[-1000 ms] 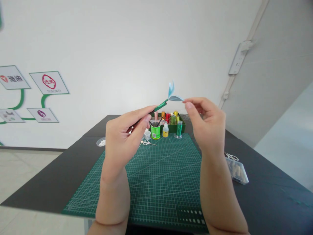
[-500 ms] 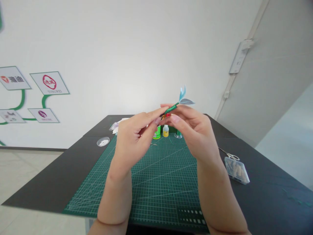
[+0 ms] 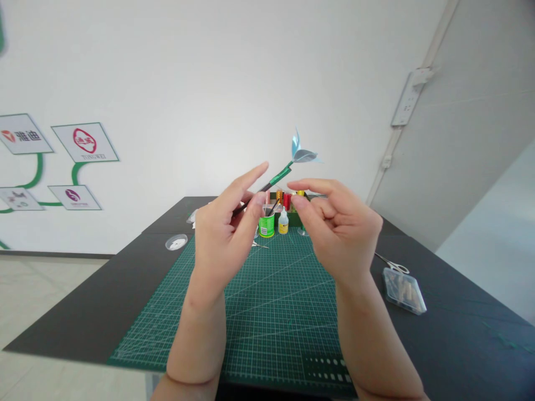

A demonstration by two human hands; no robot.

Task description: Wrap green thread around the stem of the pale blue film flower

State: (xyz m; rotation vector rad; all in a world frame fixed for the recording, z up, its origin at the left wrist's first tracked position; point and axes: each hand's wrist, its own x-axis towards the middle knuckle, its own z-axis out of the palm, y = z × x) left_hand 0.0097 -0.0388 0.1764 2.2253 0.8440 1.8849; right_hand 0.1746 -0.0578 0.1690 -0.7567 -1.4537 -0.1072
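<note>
A thin dark stick (image 3: 266, 187) is held between the thumb and fingers of my left hand (image 3: 228, 234). It slants up to the right, its upper part wrapped in green (image 3: 279, 176), and pale blue petals (image 3: 303, 155) spread from its tip. My right hand (image 3: 340, 231) is just right of the stick, not touching it, its thumb and index finger apart with a gap between the tips and the other fingers curled. Both hands are raised above the green cutting mat (image 3: 280, 301).
Behind the hands stand a green can (image 3: 266, 226), a small glue bottle (image 3: 283, 221) and thread spools (image 3: 287, 200). A clear dish (image 3: 176, 242) lies at left. At right are scissors (image 3: 398, 267) and a plastic box (image 3: 404, 291).
My right hand has let go of the stick and moved slightly right, its fingers curling. The petals have shifted left and up, and more of the stick shows.
</note>
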